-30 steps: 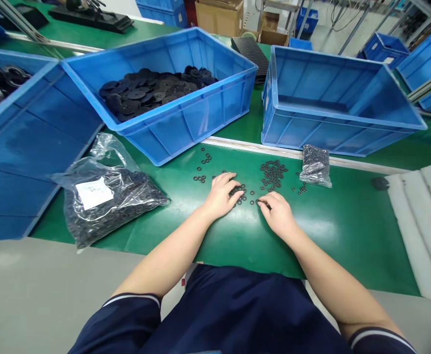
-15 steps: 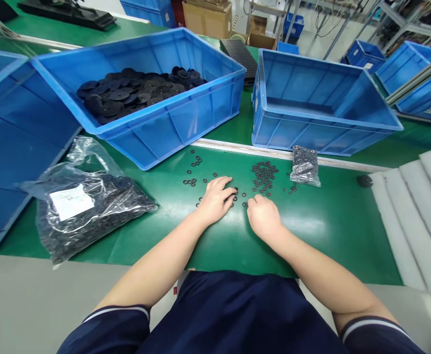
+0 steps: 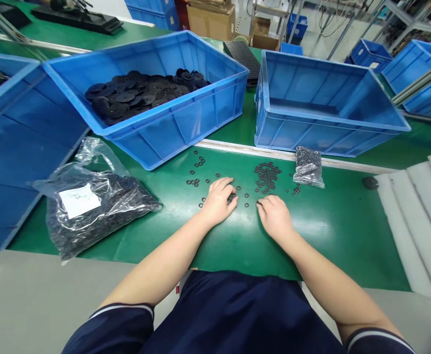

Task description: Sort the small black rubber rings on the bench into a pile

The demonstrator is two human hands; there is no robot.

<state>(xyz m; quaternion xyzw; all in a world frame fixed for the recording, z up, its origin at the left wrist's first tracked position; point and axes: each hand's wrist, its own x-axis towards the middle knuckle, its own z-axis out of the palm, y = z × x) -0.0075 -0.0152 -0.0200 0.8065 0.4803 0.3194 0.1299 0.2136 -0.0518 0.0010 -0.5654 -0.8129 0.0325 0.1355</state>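
Observation:
My left hand (image 3: 218, 201) rests on the green table (image 3: 237, 246), its fingers curved and thumb apart around several small black rings (image 3: 232, 197). To its right, my right hand (image 3: 275, 215) is closed in a pinch, with a dark ring's edge (image 3: 258, 202) showing at the fingertips. Between the hands lie a few loose rings (image 3: 246, 205). Beyond my right hand is a dense cluster of black rings (image 3: 267, 175). More scattered rings (image 3: 193, 182) lie beyond and left of my left hand.
A clear bag of black parts (image 3: 104, 211) lies left; a smaller bag (image 3: 308, 167) lies right, near some tiny pieces (image 3: 296, 189). One blue bin (image 3: 186, 128) holds black discs, another blue bin (image 3: 311, 130) stands right of it. White foam slabs (image 3: 414, 221) are far right.
My right hand has moved right, away from my left hand, with a dark ring at its fingertips. My left hand stays among the rings. The whole view has shifted slightly.

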